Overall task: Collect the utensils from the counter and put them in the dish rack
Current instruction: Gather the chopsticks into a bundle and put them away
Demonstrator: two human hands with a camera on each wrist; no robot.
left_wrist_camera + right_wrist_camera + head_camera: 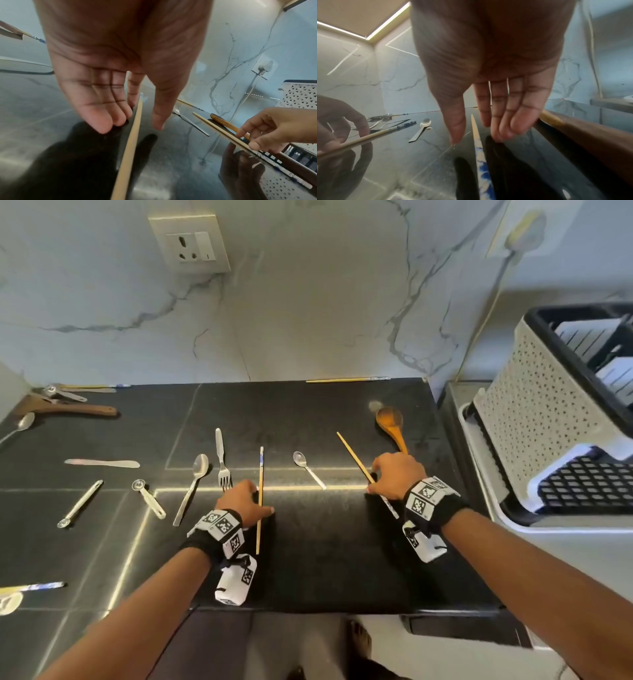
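Two wooden chopsticks with blue-patterned ends lie on the black counter (pixel 325 559). My left hand (pixel 262 498) hovers low over the left chopstick (pixel 259 529); in the left wrist view its thumb and straight fingers (pixel 109 121) straddle the left chopstick (pixel 130 148) without closing. My right hand (pixel 371 478) is over the slanted right chopstick (pixel 352 455), and in the right wrist view its thumb and fingers (pixel 503 129) flank the right chopstick (pixel 475 128), still spread. The white perforated dish rack (pixel 534 392) stands at the right.
A wooden spoon (pixel 392 422) lies just behind my right hand and a small metal spoon (pixel 308 469) between the hands. A fork (pixel 222 460), spoon (pixel 193 487), knife (pixel 102 463) and measuring spoons (pixel 149 498) lie left. Another chopstick (pixel 346 379) rests against the back wall.
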